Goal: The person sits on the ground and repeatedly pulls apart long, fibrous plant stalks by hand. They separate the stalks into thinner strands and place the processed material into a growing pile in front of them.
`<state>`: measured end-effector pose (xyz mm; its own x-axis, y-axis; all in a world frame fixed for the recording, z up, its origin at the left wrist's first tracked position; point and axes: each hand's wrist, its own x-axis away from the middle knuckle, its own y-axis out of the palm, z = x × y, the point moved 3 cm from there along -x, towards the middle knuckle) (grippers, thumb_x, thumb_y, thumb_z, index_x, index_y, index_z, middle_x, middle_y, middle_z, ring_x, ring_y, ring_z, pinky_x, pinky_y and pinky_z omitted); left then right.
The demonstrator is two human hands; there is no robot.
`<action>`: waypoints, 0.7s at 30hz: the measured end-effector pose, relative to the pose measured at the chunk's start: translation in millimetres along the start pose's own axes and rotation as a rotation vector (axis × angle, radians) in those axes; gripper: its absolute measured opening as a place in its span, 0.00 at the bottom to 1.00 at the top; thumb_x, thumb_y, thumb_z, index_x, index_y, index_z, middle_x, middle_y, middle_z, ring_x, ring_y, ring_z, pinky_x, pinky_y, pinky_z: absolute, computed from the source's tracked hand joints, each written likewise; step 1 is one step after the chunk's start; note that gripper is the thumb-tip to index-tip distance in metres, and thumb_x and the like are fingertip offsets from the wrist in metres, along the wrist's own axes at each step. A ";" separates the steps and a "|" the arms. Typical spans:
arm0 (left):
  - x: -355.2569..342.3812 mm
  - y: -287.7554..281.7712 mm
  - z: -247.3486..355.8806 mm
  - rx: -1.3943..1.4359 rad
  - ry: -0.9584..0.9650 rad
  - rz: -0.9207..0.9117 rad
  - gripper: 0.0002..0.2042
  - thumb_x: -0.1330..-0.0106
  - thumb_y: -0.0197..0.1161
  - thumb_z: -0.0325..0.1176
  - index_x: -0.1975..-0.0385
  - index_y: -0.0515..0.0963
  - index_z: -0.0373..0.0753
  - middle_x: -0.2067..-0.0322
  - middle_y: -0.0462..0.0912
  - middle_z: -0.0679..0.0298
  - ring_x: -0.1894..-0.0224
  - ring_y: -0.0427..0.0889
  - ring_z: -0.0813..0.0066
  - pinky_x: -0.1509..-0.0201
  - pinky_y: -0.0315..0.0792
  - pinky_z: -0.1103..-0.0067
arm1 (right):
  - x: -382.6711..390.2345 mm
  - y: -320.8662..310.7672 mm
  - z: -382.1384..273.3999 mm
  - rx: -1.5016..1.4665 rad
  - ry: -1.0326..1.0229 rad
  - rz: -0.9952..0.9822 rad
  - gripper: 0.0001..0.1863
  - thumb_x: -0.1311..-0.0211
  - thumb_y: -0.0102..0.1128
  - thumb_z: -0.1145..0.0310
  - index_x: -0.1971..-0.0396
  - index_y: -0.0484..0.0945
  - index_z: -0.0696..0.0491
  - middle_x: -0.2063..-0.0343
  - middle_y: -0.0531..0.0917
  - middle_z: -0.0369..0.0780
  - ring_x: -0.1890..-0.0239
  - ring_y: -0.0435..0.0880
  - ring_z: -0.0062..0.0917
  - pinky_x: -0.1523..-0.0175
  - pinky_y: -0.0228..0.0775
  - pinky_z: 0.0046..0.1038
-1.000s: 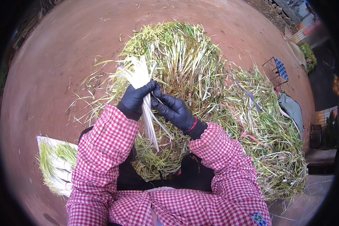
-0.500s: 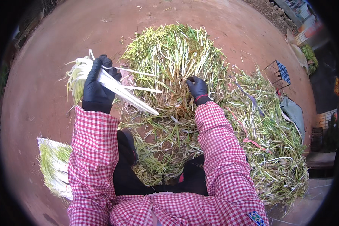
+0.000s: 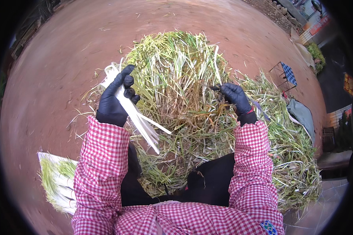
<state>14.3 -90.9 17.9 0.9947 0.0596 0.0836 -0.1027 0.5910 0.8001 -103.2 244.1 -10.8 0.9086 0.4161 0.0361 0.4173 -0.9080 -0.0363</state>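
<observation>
Gloved in black, my left hand (image 3: 114, 101) is closed round a bunch of pale white leek-like stalks (image 3: 139, 122). Their white ends point down and right, and their curling pale ends spread past the far side of the hand. My right hand (image 3: 236, 98), also in a black glove, pinches a single long white stalk (image 3: 217, 64) that stands up from its fingertips. Brownish, withered strands (image 3: 211, 115) hang below that hand. Both hands are over the near part of a big heap of green and white stalks (image 3: 176, 74).
Loose green trimmings (image 3: 290, 164) are piled along the right. At the lower left, tidy bunches lie on a white sheet (image 3: 72, 162). A folding stool (image 3: 289, 73) with a blue checked seat and a grey-green cloth or bag (image 3: 302, 115) are at the right, on reddish ground (image 3: 47, 98).
My right hand has moved right and slightly nearer from the heap, now with a white stalk in its fingers. My left hand has shifted slightly right and nearer, still gripping the bunch.
</observation>
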 end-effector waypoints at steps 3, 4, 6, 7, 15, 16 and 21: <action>0.6 5.5 -6.5 -0.001 -0.024 -0.008 0.18 0.38 0.52 0.34 0.49 0.66 0.37 0.73 0.68 0.75 0.80 0.64 0.87 0.73 0.62 0.83 | 31.6 13.8 58.0 0.762 0.518 -0.485 0.13 0.41 0.54 0.62 0.64 0.79 0.54 0.77 0.80 0.33 0.82 0.75 0.15 0.76 0.70 0.20; 1.0 7.6 -7.6 0.006 -0.021 -0.023 0.18 0.38 0.52 0.34 0.49 0.66 0.37 0.73 0.68 0.74 0.80 0.65 0.87 0.73 0.62 0.83 | 38.7 13.7 73.9 0.980 0.610 -0.578 0.16 0.44 0.56 0.59 0.63 0.79 0.55 0.76 0.80 0.38 0.81 0.78 0.22 0.74 0.71 0.25; 1.1 10.8 -9.5 -0.004 -0.008 -0.038 0.17 0.38 0.52 0.34 0.50 0.66 0.37 0.73 0.69 0.74 0.79 0.65 0.87 0.73 0.63 0.83 | 38.3 12.2 86.9 1.308 0.389 -0.521 0.16 0.52 0.58 0.55 0.65 0.80 0.47 0.70 0.81 0.41 0.64 0.80 0.33 0.58 0.71 0.33; 0.8 11.7 -10.5 -0.003 -0.002 -0.032 0.17 0.38 0.52 0.34 0.50 0.66 0.37 0.73 0.69 0.74 0.79 0.65 0.87 0.73 0.63 0.83 | 35.6 10.6 88.6 1.339 0.297 -0.422 0.16 0.53 0.58 0.55 0.65 0.81 0.46 0.69 0.81 0.41 0.63 0.79 0.34 0.57 0.70 0.34; -6.2 14.4 -25.0 -0.004 -0.025 -0.027 0.16 0.38 0.51 0.33 0.51 0.66 0.37 0.74 0.70 0.74 0.80 0.66 0.86 0.74 0.64 0.83 | -33.1 16.1 115.0 0.739 -0.067 0.089 0.12 0.50 0.58 0.64 0.66 0.79 0.53 0.70 0.81 0.43 0.68 0.81 0.31 0.61 0.71 0.29; -7.1 14.0 -26.8 0.014 -0.041 -0.017 0.16 0.38 0.52 0.33 0.51 0.66 0.38 0.74 0.70 0.73 0.80 0.66 0.86 0.73 0.64 0.82 | -51.2 22.0 127.2 0.606 -0.050 0.145 0.13 0.49 0.57 0.65 0.65 0.79 0.55 0.70 0.82 0.43 0.69 0.81 0.29 0.63 0.71 0.28; -8.5 11.6 -29.4 -0.003 -0.048 -0.005 0.17 0.39 0.53 0.33 0.50 0.66 0.38 0.73 0.71 0.73 0.79 0.67 0.84 0.72 0.64 0.80 | -84.9 51.3 161.4 0.162 0.317 0.196 0.15 0.47 0.56 0.69 0.62 0.75 0.64 0.76 0.80 0.42 0.79 0.79 0.23 0.73 0.76 0.25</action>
<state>4.7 -60.9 9.0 0.9940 0.0181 0.1078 -0.0975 0.5935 0.7989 -156.1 170.0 -177.0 0.9312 0.1777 0.3184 0.2574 -0.9388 -0.2288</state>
